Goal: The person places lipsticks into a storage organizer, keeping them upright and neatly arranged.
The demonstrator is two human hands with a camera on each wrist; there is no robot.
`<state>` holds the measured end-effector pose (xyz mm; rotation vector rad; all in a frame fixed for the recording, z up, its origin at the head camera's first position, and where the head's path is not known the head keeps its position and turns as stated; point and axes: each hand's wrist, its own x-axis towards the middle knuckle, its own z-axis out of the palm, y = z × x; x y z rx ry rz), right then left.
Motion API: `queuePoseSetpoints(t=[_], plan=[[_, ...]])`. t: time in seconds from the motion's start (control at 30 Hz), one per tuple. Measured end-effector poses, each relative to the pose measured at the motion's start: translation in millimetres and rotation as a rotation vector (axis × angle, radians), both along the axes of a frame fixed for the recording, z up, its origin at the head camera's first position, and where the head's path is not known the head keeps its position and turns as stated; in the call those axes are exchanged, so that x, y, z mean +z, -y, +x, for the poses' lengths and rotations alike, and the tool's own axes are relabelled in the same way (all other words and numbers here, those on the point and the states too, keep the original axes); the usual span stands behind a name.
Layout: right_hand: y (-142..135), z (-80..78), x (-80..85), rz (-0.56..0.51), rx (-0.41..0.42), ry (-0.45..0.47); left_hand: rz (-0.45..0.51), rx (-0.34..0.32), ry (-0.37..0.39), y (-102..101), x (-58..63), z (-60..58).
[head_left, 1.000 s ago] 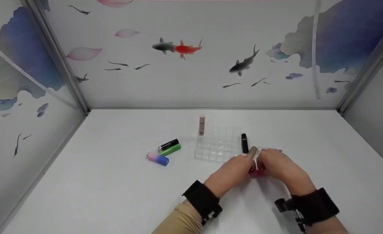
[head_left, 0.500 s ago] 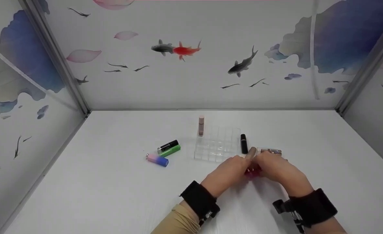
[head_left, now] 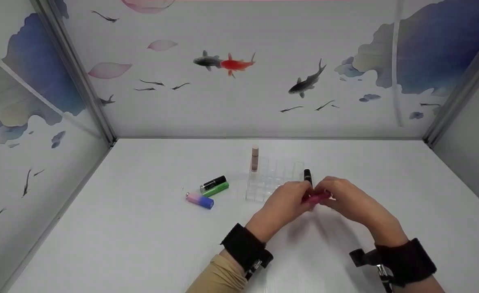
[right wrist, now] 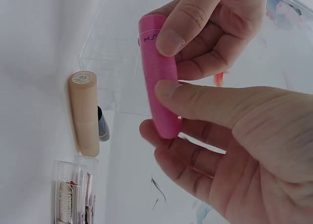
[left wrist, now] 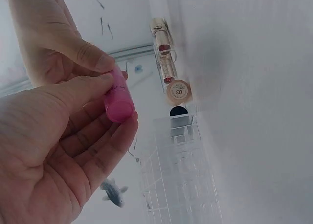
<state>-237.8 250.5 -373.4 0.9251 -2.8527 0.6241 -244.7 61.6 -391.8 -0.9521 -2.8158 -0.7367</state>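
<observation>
Both hands hold a pink lipstick tube (right wrist: 160, 72) between them, raised off the white table. The left hand (head_left: 286, 199) pinches one end with thumb and fingers. The right hand (head_left: 351, 201) grips the other end, its thumb lying along the side in the right wrist view. Dark lettering shows near the end in the left hand. The tube's flat round end (left wrist: 120, 110) faces the left wrist camera. Just beyond the hands is a clear compartment organizer (head_left: 257, 189), partly covered by the left hand in the head view.
A pinkish lip gloss tube (head_left: 255, 158) stands in the organizer's back left corner. Beside its right side lie a black tube (head_left: 307, 176), a tan tube marked 03 (right wrist: 84, 116) and clear-cased lipsticks (right wrist: 68, 199). Left of it are black (head_left: 213, 183), green (head_left: 216, 189) and pink-blue tubes (head_left: 200, 200).
The hands have risen from beside the tan tube, lifting the pink lipstick tube up from the table. The right hand has shifted its grip on it. The tubes on the left stayed put.
</observation>
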Motion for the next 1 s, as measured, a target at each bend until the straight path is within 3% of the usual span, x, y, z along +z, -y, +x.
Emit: queuePoseSetpoints(t=[0.27, 0.43, 0.67, 0.87, 1.0], plan=[[3, 1.7, 6.5, -0.287, -0.167, -0.064, 0.19, 0.036, -0.001, 16, 16.4, -5.7], [12, 2.8, 9.7, -0.449, -0.232, -0.053, 0.22, 0.058, -0.09, 25, 21.0, -10.0], [34, 1.5, 12.1, -0.635, -0.274, -0.104, 0.31, 0.048, -0.195, 35, 25.1, -15.8], [55, -5.7, 12.6, -0.787, -0.305, -0.125, 0.408, 0.059, -0.187, 43, 27.6, -21.8], [66, -8.9, 12.9, -0.804, -0.301, -0.119, 0.446, 0.085, -0.196, 48, 28.2, -24.7]])
